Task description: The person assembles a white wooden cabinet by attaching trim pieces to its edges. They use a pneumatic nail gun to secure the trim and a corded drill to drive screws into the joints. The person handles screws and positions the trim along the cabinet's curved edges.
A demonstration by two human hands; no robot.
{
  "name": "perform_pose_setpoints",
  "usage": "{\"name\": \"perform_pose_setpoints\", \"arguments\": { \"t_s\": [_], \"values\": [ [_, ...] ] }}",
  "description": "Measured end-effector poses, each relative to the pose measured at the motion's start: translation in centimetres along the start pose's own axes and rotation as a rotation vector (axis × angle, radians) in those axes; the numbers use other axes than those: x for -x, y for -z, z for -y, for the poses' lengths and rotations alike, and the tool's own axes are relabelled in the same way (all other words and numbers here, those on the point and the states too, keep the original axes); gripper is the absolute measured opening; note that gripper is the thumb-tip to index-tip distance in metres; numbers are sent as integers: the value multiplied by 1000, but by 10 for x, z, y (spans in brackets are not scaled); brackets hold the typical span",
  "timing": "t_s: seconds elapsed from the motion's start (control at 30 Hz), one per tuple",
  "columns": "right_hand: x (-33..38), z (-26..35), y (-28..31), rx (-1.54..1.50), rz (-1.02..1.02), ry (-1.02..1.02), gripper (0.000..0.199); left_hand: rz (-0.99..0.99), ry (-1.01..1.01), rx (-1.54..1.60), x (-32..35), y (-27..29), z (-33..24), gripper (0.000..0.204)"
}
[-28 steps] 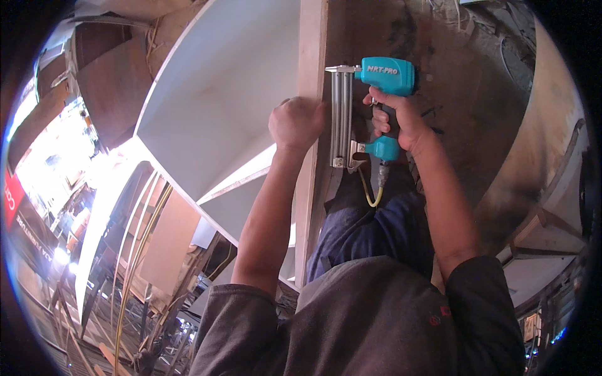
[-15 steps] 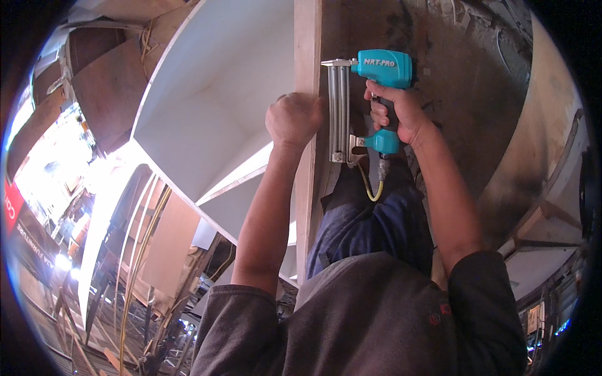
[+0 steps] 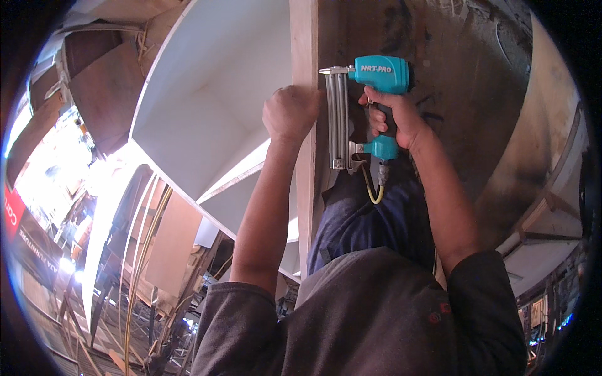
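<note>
My right hand (image 3: 404, 119) is wrapped round the black grip of a teal pneumatic nail gun (image 3: 384, 74). Its silver magazine runs alongside the pale edge of a wooden board (image 3: 305, 37), and the nose is close to that edge; contact cannot be made out. A yellow air hose (image 3: 376, 199) curves from the base of the handle. Closed over the same board is my left hand (image 3: 290, 116), nearer to me than the nose, its fingertips hidden. The board borders a white-faced cabinet-like structure (image 3: 207, 94) on the left.
Behind the nail gun lies a dark, stained floor (image 3: 458, 163). Wooden panels (image 3: 166, 250) and bundled cables (image 3: 141, 250) stand at lower left, near bright daylight. A pale panel (image 3: 533, 119) and a white-and-wood piece (image 3: 545, 250) flank the right side.
The nail gun in my right hand has come slightly toward me along the board. My left hand has shifted a little away from me and keeps its hold on the board.
</note>
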State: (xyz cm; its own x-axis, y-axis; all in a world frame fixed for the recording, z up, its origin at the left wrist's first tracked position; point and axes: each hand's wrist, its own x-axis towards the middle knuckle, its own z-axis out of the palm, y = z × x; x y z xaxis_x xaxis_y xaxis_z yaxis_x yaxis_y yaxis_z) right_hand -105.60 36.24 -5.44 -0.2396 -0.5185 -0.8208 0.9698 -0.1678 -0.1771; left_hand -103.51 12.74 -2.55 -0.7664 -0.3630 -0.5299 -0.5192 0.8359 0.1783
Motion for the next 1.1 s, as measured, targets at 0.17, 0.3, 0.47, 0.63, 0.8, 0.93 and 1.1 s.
{"name": "perform_pose_setpoints", "arguments": {
  "t_s": [0.17,0.3,0.47,0.63,0.8,0.93,1.1],
  "values": [
    [2,0,-3,8,-14,3,34,84,-7,-49,0,13,-6,49],
    [2,-1,-5,32,-28,22,34,83,0,29,0,7,3,48],
    [5,-11,-4,-30,-19,2,35,-111,-197,142,15,6,45,68],
    [19,-48,-9,-54,-49,-96,36,246,-35,85,44,6,86,87],
    [27,-65,-10,-59,-40,-83,36,271,69,116,60,-8,96,98],
    [28,-66,-12,-44,-37,-63,35,184,31,121,64,-13,99,108],
    [29,-67,-14,-36,-53,-70,33,133,93,81,68,-16,95,121]
  ]
}}
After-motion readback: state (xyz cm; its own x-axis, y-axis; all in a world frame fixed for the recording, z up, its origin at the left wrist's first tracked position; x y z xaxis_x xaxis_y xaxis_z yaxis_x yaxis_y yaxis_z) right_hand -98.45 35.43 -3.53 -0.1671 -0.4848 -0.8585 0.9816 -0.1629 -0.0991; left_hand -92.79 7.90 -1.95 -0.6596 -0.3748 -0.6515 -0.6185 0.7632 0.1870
